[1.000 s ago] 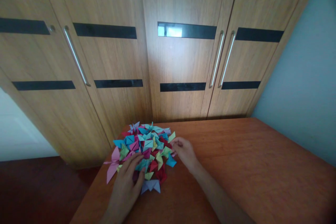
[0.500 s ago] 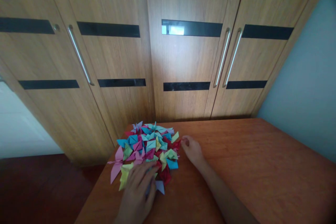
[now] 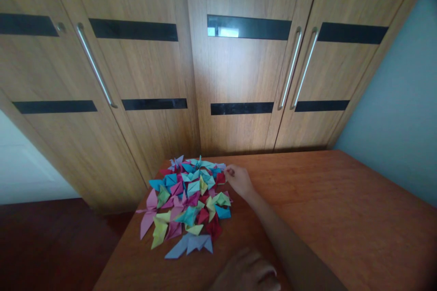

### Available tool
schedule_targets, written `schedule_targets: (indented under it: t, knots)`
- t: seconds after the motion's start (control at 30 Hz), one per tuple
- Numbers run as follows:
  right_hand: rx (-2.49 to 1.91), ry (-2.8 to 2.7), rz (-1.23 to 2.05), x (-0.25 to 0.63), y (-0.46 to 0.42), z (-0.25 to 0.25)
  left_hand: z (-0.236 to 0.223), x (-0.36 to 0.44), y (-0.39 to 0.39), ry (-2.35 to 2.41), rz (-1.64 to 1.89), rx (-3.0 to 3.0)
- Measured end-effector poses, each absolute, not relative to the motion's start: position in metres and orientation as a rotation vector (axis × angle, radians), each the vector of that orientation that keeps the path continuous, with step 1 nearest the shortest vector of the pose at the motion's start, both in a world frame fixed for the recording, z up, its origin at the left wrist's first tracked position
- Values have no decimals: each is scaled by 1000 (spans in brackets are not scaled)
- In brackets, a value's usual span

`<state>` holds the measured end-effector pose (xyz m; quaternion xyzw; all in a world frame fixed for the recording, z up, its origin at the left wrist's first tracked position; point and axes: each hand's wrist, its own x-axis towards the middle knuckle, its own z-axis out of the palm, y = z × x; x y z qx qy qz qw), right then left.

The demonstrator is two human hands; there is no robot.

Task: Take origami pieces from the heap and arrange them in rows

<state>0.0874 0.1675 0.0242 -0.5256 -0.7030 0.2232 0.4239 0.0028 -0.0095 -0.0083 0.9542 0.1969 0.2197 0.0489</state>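
A pile of folded paper cranes (image 3: pixel 193 187) in pink, red, blue, green, yellow and lilac covers the left end of the wooden table. At the pile's back right edge is my right hand (image 3: pixel 239 179), its thumb and fingers pinched together on the edge of a paper crane. A lilac wing and a red crane (image 3: pixel 220 178) lie right at those fingertips. Low in the view, my left hand (image 3: pixel 246 273) is apart from the pile, blurred, with its fingers bent. What lies under its palm is hidden. The lilac crane (image 3: pixel 200 243) is the nearest to it.
The brown table (image 3: pixel 324 218) stretches right towards a pale blue wall (image 3: pixel 399 122). Behind it stands a wooden wardrobe (image 3: pixel 235 72) with long metal handles and black strips. The table's left edge drops off to a dark floor (image 3: pixel 58 245).
My left hand has lifted off the front of the pile and moved right, uncovering several cranes. My right hand has shifted slightly back and left along the pile's edge.
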Motion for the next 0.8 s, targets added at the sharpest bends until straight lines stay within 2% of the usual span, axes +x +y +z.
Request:
schedule_targets:
  t: [0.17, 0.4, 0.6, 0.8]
  knots:
    - [-1205, -1653, 646, 75, 186, 35, -1, 24, 7, 568, 538, 2763]
    - [-1031, -1617, 837, 80, 190, 21, 12, 19, 10, 737, 613, 2396]
    - [-1168, -1399, 712, 116, 148, -3, 16, 15, 10, 877, 683, 2247]
    - [-1349, -1548, 680, 125, 121, -10, 23, 14, 11, 967, 684, 2203]
